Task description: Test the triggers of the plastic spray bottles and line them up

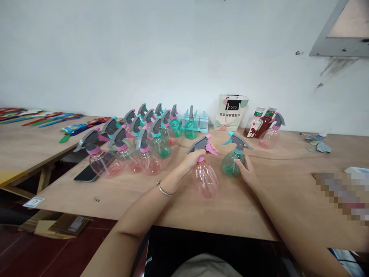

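My left hand (196,158) is closed around the neck of a pink spray bottle (206,181), just under its grey and pink trigger head. This bottle tilts a little and its clear pink body shows streaks of light. To its right, my right hand (247,170) grips the side of a green spray bottle (230,163) with a grey and turquoise trigger head. The far fingers of that hand are hidden behind the bottle. Several more pink spray bottles (151,163) and green spray bottles (162,147) stand grouped to the left of my hands.
A dark phone (85,175) lies by the bottle group. Along the wall stand a turquoise rack (203,122), a paper bag (230,113), two red-brown drink bottles (255,125) and another pink spray bottle (269,137). Colourful flat strips (54,120) cover part of a left-hand table.
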`<state>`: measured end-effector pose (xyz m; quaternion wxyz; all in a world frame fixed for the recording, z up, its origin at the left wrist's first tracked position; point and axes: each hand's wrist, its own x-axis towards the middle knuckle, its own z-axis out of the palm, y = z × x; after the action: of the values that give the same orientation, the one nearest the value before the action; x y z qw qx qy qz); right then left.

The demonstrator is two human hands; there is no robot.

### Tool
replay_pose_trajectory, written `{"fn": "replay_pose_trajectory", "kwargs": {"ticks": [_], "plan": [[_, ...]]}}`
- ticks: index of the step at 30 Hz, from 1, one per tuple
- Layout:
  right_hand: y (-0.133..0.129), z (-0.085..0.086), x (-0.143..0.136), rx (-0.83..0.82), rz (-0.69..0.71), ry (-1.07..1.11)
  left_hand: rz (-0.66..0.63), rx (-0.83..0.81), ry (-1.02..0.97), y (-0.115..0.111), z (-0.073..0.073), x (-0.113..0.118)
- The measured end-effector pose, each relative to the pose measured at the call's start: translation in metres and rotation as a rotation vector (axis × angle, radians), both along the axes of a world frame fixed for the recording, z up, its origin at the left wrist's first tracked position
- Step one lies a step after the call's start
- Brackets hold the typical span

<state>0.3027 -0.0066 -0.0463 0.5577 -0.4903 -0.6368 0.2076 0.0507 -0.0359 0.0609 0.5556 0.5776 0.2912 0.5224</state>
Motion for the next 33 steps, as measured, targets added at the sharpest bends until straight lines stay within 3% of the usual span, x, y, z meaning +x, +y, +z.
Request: {"fn": "replay_pose_trajectory", "kwargs": {"ticks": [7,18,20,26,33], "plan": [[-0.001,0.001,0.000,0.026,0.026,0.022,0.060,-0.099,-0.073,0.002,0.000,-0.003],[0.000,-0.001,0.001,0.009,0.016,0.029,0.105,0.062,0.007,0.015,-0.005,-0.013],[-0.001,-0.001,0.000,0.011,0.018,0.031,0.198,0.145,0.071,0.023,-0.008,-0.019],[-0.002,0.001,-0.003,0.033,0.038,0.037,0.636,0.374,0.307,0.068,-0.018,-0.041],[-0.006,-0.001,-0.007,0.029,0.063,0.029,0.912,0.458,0.428,0.116,-0.030,-0.051]]}}
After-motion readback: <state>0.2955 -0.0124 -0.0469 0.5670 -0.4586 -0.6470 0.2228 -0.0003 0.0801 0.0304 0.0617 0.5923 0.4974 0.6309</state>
